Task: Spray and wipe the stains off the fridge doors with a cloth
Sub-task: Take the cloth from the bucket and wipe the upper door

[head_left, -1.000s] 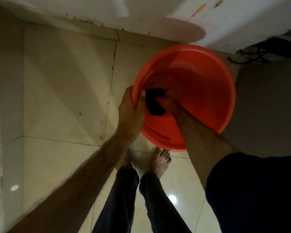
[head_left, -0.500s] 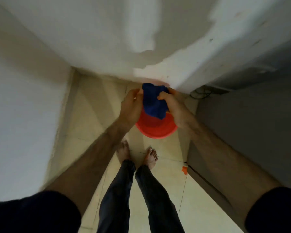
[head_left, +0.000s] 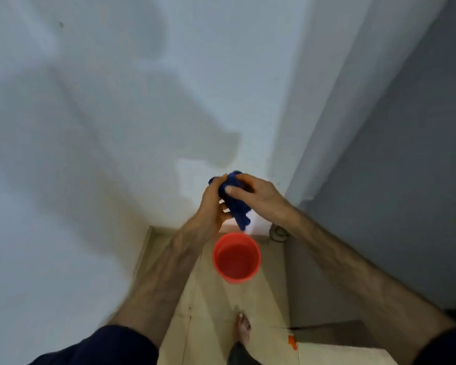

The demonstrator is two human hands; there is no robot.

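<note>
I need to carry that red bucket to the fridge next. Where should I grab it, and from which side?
Grip the red bucket by its rim, reaching down from above. It stands upright on the floor with its open mouth facing up, and no handle shows. Both hands now hold the blue cloth, so free one first.

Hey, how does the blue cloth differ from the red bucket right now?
The blue cloth is soft and bunched up; the red bucket is rigid and round. The cloth is held up in the air, gripped by the left hand and right hand; the bucket stands untouched on the tiled floor below. Both sit close to the white wall.
</note>
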